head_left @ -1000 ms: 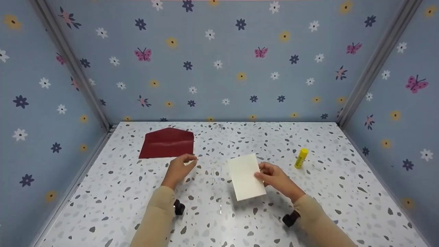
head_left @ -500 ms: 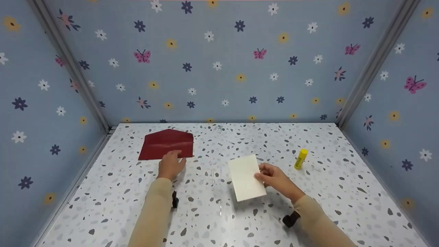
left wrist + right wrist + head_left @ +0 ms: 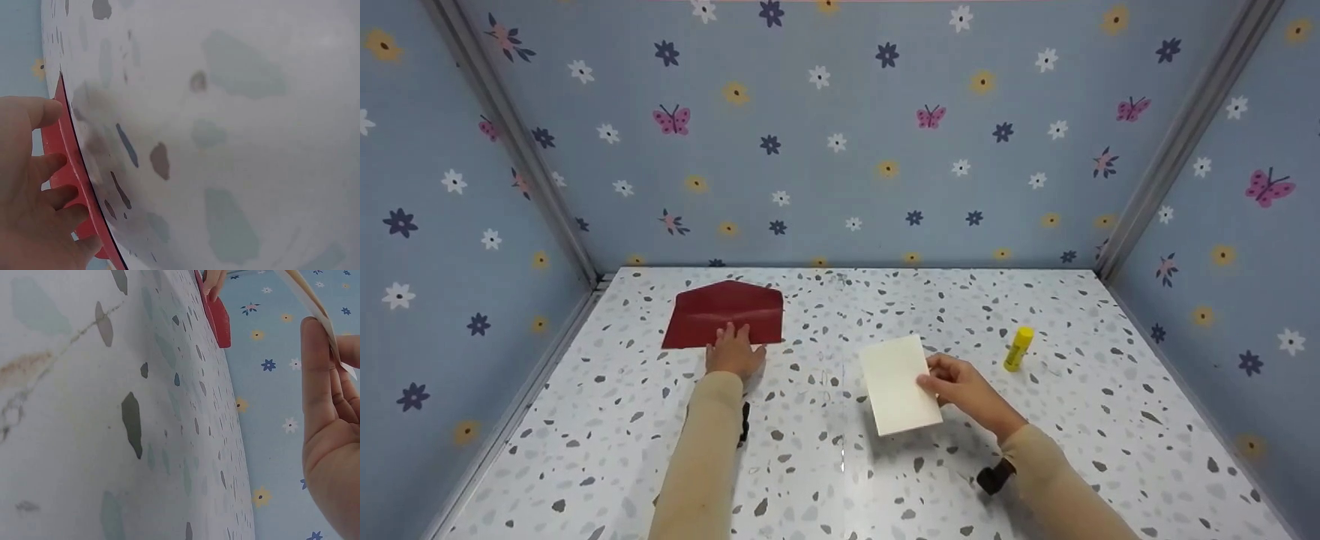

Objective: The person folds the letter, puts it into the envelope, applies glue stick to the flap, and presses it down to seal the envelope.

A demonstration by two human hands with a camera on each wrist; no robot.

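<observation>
A dark red envelope [image 3: 727, 307] with its flap unfolded lies at the back left of the table. My left hand [image 3: 733, 354] reaches over its near edge, fingers spread and fairly straight. In the left wrist view the fingertips [image 3: 70, 194] overlap the red paper. My right hand [image 3: 966, 390] pinches a cream folded card [image 3: 898, 386] by its right edge, thumb on the upper face. The right wrist view shows the card [image 3: 315, 309] edge-on between the fingers, raised off the table.
A yellow glue stick [image 3: 1018, 349] stands on the table to the right, beyond the right hand. The speckled white table [image 3: 840, 300] is bounded by blue flowered panels [image 3: 840, 135] at the back and both sides.
My left hand has moved left and forward onto the envelope's near edge, and its fingers have spread. The right hand and the card have stayed in place.
</observation>
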